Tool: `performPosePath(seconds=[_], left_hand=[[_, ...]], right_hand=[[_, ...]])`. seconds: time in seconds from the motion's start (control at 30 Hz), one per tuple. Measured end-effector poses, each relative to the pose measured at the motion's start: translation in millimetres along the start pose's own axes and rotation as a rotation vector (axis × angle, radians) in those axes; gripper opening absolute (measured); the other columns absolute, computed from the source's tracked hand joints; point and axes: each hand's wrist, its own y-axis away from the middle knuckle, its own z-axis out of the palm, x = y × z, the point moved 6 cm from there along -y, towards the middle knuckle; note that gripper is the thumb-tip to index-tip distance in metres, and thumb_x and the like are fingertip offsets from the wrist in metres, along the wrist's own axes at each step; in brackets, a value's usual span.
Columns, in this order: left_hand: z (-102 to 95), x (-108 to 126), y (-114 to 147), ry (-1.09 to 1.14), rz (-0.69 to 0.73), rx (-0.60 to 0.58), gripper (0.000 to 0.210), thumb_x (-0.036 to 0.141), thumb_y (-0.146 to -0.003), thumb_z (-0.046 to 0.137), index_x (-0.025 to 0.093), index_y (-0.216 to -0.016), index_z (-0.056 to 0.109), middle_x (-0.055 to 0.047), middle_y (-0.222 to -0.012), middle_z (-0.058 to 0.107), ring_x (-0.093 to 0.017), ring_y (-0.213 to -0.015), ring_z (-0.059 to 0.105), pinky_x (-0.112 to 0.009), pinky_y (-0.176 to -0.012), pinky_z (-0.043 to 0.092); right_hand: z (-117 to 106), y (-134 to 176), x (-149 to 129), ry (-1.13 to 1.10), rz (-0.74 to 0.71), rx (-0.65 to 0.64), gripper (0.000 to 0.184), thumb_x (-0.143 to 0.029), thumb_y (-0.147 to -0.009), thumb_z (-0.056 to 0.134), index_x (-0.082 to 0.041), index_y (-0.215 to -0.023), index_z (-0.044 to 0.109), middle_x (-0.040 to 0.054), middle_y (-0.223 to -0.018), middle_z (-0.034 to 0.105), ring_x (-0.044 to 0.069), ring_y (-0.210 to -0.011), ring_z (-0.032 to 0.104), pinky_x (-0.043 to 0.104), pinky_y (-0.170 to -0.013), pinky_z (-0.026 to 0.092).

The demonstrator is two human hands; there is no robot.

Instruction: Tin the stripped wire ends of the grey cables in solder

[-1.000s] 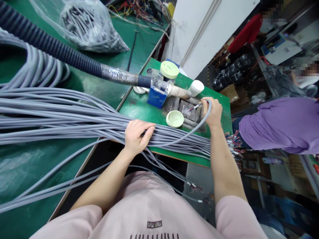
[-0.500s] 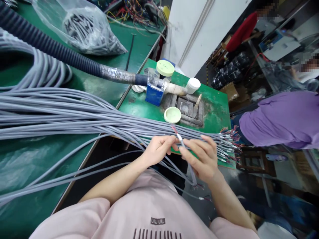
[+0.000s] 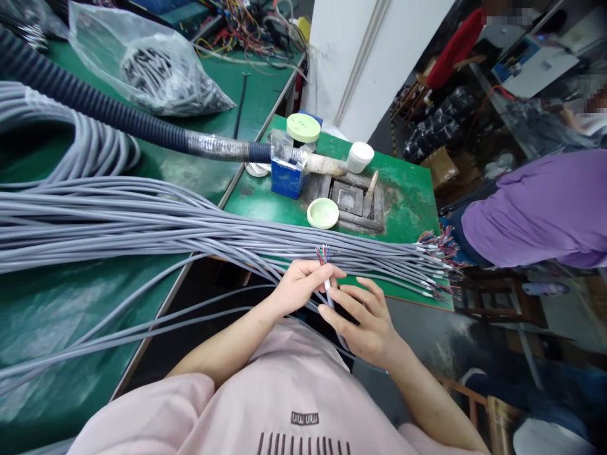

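A grey cable points up and away in front of my chest, with a white band near its end and thin coloured wires fanned out at the tip. My left hand is closed, pinching the cable at the base of those wires between thumb and fingers. Lower on the same cable, my right hand has its thumb across the grey jacket and its other fingers loosely curved. Just beyond both hands lies a thick bundle of similar grey cables, their wire ends gathered at the right.
A black corrugated hose ends in a pale nozzle beside a small square pot set in the green table. Around it stand a blue box, a pale green lid and a white cup. A person in purple is at right.
The cable end has shifted slightly left and turned more upright. Its coloured wires are now spread apart above my left fingers. My right hand has moved left along with it.
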Motion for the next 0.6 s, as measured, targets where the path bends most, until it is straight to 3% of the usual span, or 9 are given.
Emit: performPosePath(seconds=[0.23,0.6], left_hand=[[5.1,-14,1,0.107,-0.029,-0.016,0.047,0.056,-0.081,0.061,0.013,-0.089,0.076,-0.003,-0.064,0.064,-0.007,-0.054,0.048,-0.022,-0.055,0.036],[9.7,-12,4,0.153,-0.03,-0.009,0.051,0.06,-0.079,0.062,0.012,-0.09,0.077,-0.003,-0.063,0.062,-0.009,-0.055,0.048,-0.024,-0.057,0.037]], right_hand=[[-4,3,-3,-0.027,0.029,0.068,0.033,-0.01,-0.082,0.058,-0.028,-0.108,0.067,0.0034,-0.112,0.071,0.02,-0.107,0.06,0.045,-0.104,0.042],[-4,4,-8,-0.045,0.053,0.109,0.035,-0.008,-0.082,0.055,-0.03,-0.106,0.067,0.0022,-0.109,0.07,0.019,-0.107,0.061,0.043,-0.102,0.044]])
